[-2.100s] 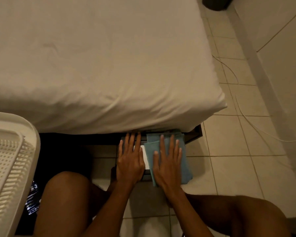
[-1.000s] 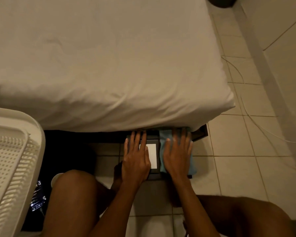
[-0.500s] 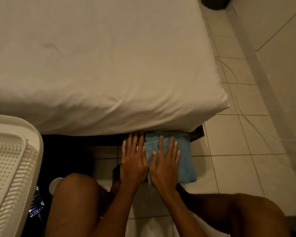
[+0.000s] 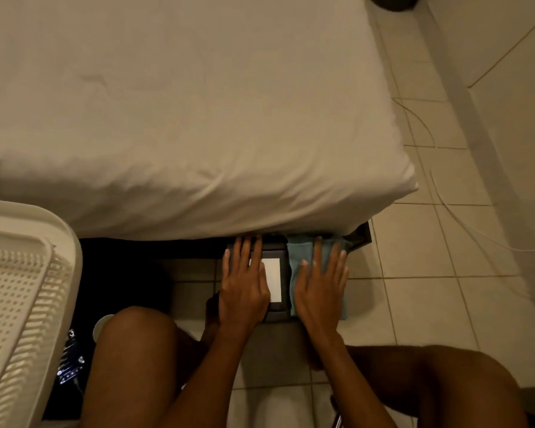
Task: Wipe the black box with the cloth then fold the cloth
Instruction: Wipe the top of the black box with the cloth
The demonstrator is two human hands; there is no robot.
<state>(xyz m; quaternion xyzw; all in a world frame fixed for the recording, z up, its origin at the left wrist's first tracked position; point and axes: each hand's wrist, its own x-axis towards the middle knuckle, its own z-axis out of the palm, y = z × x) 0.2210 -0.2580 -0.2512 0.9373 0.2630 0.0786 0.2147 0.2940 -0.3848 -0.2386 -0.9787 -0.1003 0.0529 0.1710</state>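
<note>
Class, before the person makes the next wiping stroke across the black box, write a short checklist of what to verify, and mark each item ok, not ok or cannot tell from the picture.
1. Cloth lies on the black box: ok.
2. Right hand flat on the cloth: ok.
3. Left hand steadies the box, off the cloth: ok.
4. White label side already wiped: cannot tell.
5. Room to stroke forward: not ok, the bed overhangs the box's far end.
6. Cloth folded: not ok, wiping comes first.
</note>
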